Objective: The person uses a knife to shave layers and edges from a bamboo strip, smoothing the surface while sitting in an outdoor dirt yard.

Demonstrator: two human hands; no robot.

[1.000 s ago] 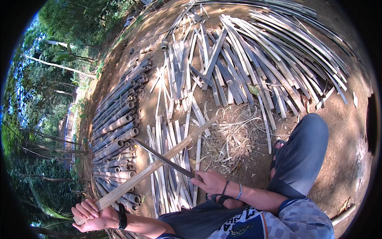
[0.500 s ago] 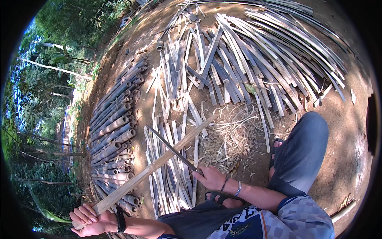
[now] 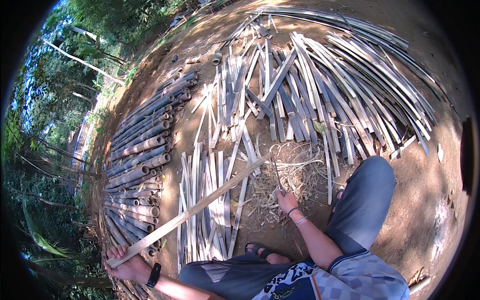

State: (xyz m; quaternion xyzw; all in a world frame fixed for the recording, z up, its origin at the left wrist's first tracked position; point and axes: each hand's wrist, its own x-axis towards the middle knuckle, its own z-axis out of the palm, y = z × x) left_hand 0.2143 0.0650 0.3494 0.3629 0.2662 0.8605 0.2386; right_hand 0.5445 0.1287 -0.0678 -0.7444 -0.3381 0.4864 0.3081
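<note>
The heap of bamboo shavings [image 3: 299,172] serves as landmark. The split bamboo slat [image 3: 200,206] slants across its near-left side, far end at the heap's upper-left edge. The left hand [image 3: 129,266], well left of the heap, has its fingers wrapped round the slat's near end. The right hand [image 3: 287,201], above the heap's near edge, grips the handle of the knife [image 3: 276,171], blade pointing away, tip near the slat's far end; I cannot tell whether they touch. More slats [image 3: 345,92] fan out beyond the heap; bamboo poles [image 3: 137,147] lie farther left. The step looks like paring the slat; another stroke would call for a steady left grip and the blade laid shallowly along it.
</note>
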